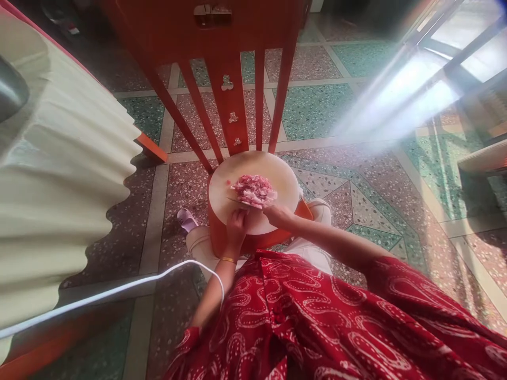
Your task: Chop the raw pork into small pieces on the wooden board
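A heap of chopped pink and white pieces [255,190], which looks like raw meat, lies on a round pale cutting board [283,174]. The board rests on the seat of a reddish-brown wooden chair [253,244]. My right hand [278,216] is closed around the handle of a knife [244,202], its thin blade lying along the heap's near edge and pointing left. Just on the near side of the blade, my left hand [236,224] has its fingers curled at the board. Whatever it pinches is too small and hidden to make out.
The slatted chair back [225,100] rises beyond the board. A table with a cream cloth [59,184] stands at left. A white cable [119,287] crosses in front of my left forearm. Patterned tile floor [320,113] surrounds the chair, sunlit at right.
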{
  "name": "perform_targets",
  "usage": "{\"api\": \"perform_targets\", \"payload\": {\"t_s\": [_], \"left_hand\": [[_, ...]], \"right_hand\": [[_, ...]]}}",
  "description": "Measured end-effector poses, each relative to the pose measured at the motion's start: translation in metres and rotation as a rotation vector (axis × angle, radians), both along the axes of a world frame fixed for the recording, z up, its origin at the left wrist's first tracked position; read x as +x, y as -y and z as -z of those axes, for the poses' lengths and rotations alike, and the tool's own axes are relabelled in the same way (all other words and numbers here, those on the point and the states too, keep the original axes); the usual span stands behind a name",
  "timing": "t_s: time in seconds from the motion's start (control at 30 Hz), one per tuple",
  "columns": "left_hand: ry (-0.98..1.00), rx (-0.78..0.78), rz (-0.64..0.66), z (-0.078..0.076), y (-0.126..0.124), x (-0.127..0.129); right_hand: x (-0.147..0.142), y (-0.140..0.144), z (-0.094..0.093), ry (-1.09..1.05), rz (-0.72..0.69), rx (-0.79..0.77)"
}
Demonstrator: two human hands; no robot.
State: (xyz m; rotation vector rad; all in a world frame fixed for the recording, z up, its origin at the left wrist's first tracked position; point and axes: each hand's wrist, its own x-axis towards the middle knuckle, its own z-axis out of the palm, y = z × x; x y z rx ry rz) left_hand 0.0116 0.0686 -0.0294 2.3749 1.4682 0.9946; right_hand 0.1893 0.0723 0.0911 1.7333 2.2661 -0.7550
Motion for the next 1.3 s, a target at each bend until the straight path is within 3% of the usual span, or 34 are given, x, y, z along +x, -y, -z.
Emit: {"api": "perform_targets", "payload": {"t_s": [0.17,0.33,0.53,0.77,1.0,1.13,1.3], "left_hand": [[-0.038,-0.020,0.007,0.001,-0.001,0.000],[0.006,-0.029,0.011,0.008,-0.002,-0.001],[0.016,-0.034,0.015,0.010,-0.003,-0.001],[0.081,0.005,-0.025,0.006,0.000,0.001],[0.020,-0.043,-0.001,0.007,-0.002,-0.002],[0.046,-0.021,-0.012,0.006,-0.001,-0.004],[0.039,-0.025,-0.024,0.003,0.000,-0.002]], "right_hand": [[0.008,0.020,-0.003,0.096,-0.017,-0.045],[-0.001,0.008,0.001,0.134,-0.038,-0.147],[-0.038,-0.023,0.010,0.026,-0.097,-0.054],[-0.006,0.006,0.018,0.105,0.010,-0.156],[-0.037,-0.021,0.021,-0.008,-0.046,-0.024],[-0.013,-0.007,0.016,-0.045,-0.071,0.042],[0.012,0.016,0.004,0.141,0.006,-0.096]]}}
